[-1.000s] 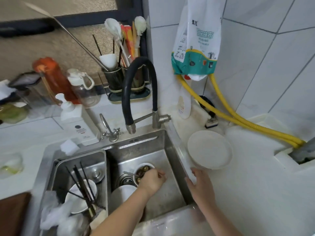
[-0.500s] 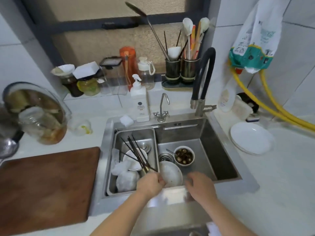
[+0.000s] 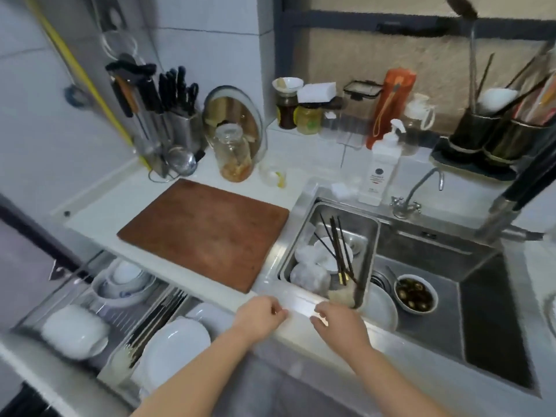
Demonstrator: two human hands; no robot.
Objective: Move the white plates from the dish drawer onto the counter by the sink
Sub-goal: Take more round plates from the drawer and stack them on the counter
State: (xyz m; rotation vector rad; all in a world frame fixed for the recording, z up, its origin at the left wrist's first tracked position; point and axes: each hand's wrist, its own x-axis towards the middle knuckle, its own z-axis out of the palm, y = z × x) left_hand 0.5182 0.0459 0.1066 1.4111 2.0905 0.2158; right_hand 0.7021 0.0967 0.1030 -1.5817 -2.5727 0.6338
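Two empty hands (image 3: 301,322), fingers curled.

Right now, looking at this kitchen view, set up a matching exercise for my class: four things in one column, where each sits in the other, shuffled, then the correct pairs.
Things
1. white plates
2. cutting board
3. dark chopsticks
4. bowl of dark food

Places
A. floor of the main sink basin
B. open dish drawer
C. counter left of the sink
D. small inner sink basket

Pairs: 1-B, 2-C, 3-D, 4-A
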